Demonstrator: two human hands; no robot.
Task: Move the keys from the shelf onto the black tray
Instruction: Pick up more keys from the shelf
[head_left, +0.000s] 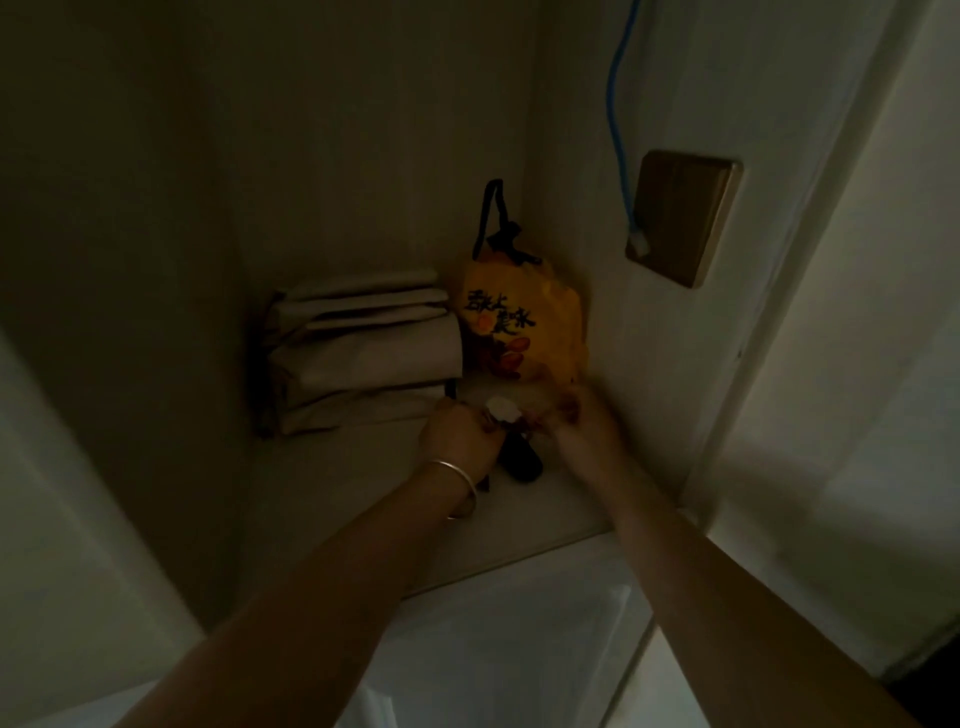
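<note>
In dim light, both my hands reach onto a pale shelf (332, 514) in a wall corner. The keys (519, 460) lie there as a dark fob with a small white charm (503, 408) at its top. My left hand (460, 434), a thin bangle on its wrist, is closed around the charm end of the bunch. My right hand (582, 423) is closed at the right side of the bunch, touching the base of the yellow bag. No black tray is in view.
A yellow printed bag (519, 317) with a black drawstring stands in the corner behind the keys. Folded pale cloths (363, 353) are stacked to its left. A brass wall plate (680, 215) and a hanging blue cable (621, 130) are on the right wall.
</note>
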